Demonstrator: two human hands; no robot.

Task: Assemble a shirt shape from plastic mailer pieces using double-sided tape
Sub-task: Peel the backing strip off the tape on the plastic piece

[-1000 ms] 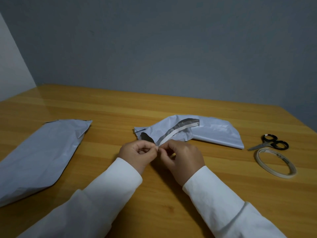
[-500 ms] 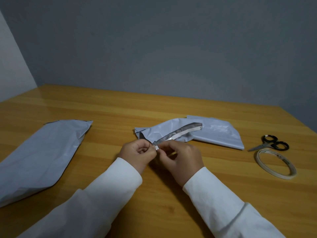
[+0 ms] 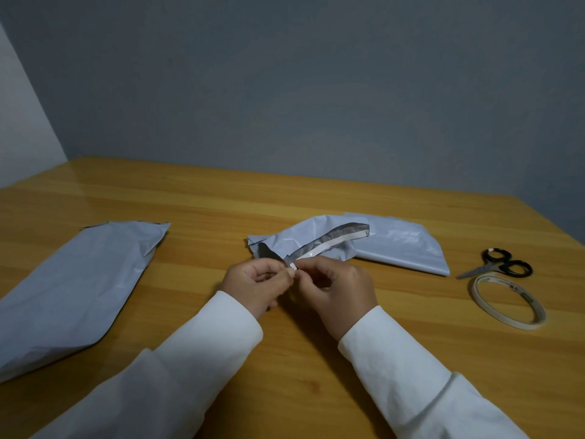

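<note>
Picking at the white tape liner (image 3: 329, 244) on the crumpled grey plastic mailer piece (image 3: 304, 236), you are pinching its end with left hand (image 3: 258, 282) and right hand (image 3: 340, 289) fingers; next, judged, a clean peel.

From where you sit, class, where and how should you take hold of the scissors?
Take the scissors by the black loop handles on their right end, coming from the right. They lie flat, blades closed and pointing left toward the mailer piece, with the tape roll just in front.

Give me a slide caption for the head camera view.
Both hands pinch the tape strip's end on a mailer piece.
</note>
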